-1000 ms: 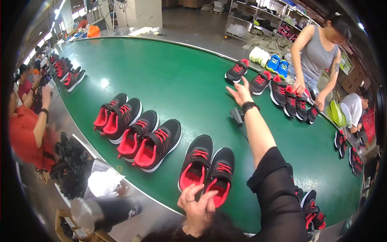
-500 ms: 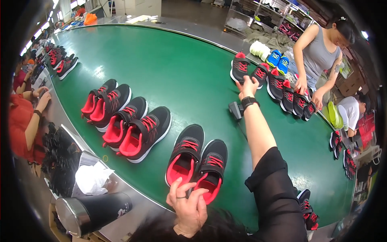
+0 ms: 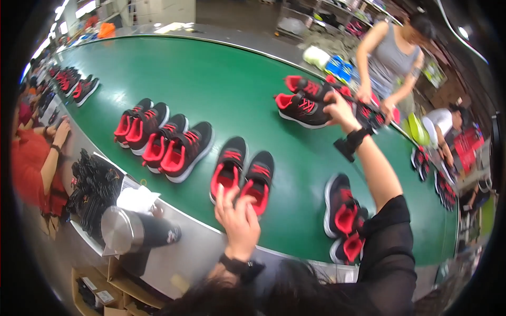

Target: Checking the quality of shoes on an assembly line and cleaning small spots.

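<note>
While I record the left hand (image 3: 238,218) with its grip spread at the heels of a black-and-red shoe pair (image 3: 255,176) on the green surface (image 3: 221,89), I cannot tell whether the right hand (image 3: 340,111), farther off at another shoe's toe (image 3: 318,120), is gripping.

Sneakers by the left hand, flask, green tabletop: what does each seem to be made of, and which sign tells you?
Sneakers: black uppers probably textile, given their dull look; pale soles perhaps rubber or foam, smooth-edged.
Flask: silvery end likely metal, from its grey sheen; dark body could be coated metal or plastic.
Green tabletop: perhaps plastic or rubber sheeting, being smooth and even-coloured.
</note>
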{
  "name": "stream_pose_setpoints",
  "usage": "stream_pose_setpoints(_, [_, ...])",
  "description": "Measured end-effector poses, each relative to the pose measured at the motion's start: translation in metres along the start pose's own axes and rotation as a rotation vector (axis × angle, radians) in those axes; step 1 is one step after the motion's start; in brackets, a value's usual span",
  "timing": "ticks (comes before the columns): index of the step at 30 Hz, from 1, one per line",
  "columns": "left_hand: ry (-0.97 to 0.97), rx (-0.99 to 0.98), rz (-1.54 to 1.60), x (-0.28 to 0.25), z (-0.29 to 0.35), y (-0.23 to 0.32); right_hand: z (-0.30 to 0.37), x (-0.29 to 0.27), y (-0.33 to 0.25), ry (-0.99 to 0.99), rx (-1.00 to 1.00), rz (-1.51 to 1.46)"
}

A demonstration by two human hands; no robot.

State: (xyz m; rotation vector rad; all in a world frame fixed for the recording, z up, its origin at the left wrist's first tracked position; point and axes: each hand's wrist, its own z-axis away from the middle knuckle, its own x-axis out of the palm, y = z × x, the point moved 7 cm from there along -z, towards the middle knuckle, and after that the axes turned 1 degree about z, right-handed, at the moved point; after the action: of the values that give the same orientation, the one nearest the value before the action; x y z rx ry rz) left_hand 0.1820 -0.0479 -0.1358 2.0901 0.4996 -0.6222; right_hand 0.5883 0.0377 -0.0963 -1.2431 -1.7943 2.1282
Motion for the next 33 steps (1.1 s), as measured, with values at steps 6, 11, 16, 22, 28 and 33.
stream_pose_setpoints(6, [0.049, 0.046, -0.029, 0.011, -0.007, 0.008, 0.165, -0.179, -0.084, 0.006, -0.257, 0.894])
stream_pose_setpoints(11, [0.103, 0.100, -0.104, 0.018, -0.002, 0.006, 0.321, -0.322, -0.049, -0.004, -0.250, 1.070])
stream_pose_setpoints(16, [0.149, 0.134, -0.124, 0.029, 0.006, 0.012, 0.416, -0.429, 0.002, -0.084, 0.112, 1.227])
stream_pose_setpoints(22, [0.147, 0.114, -0.148, 0.033, 0.012, 0.020, 0.440, -0.504, 0.055, -0.088, 0.086, 1.365])
stream_pose_setpoints(28, [0.190, 0.058, -0.184, 0.035, 0.011, 0.029, 0.416, -0.525, 0.107, -0.132, 0.037, 1.311])
stream_pose_setpoints(33, [0.201, 0.034, -0.160, 0.031, 0.012, 0.040, 0.373, -0.548, 0.187, 0.089, 0.079, 1.089])
